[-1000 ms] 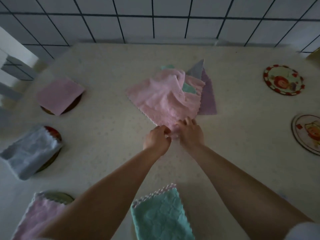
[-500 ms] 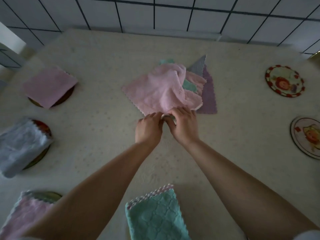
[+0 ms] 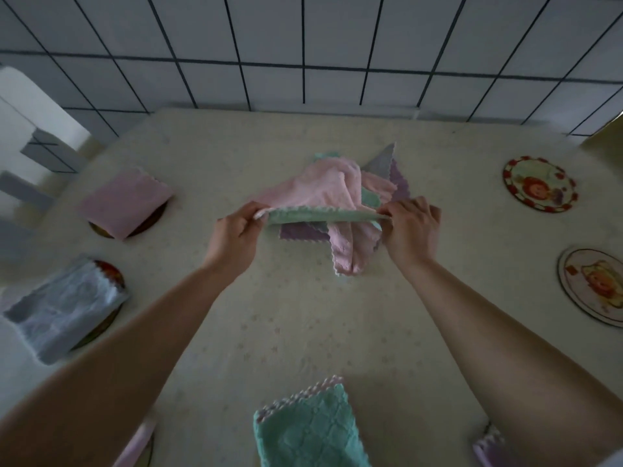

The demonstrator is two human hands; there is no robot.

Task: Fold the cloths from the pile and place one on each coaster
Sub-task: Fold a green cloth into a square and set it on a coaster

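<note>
Your left hand (image 3: 236, 230) and right hand (image 3: 409, 227) each pinch a corner of the pink-and-green cloth (image 3: 323, 215), stretched left-to-right above the pile (image 3: 377, 183) mid-worktop (image 3: 303, 315).

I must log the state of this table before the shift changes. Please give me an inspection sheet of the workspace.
Surface: cream table.
Job's things: loose pile at centre; folded cloths on left coasters; two bare coasters on the right; teal cloth at near edge.
Clutter: nothing seen.
Hands: left hand and right hand pinch a pink-and-teal cloth stretched between them.
Cables: nothing seen.
Surroundings: tiled wall behind.
</note>
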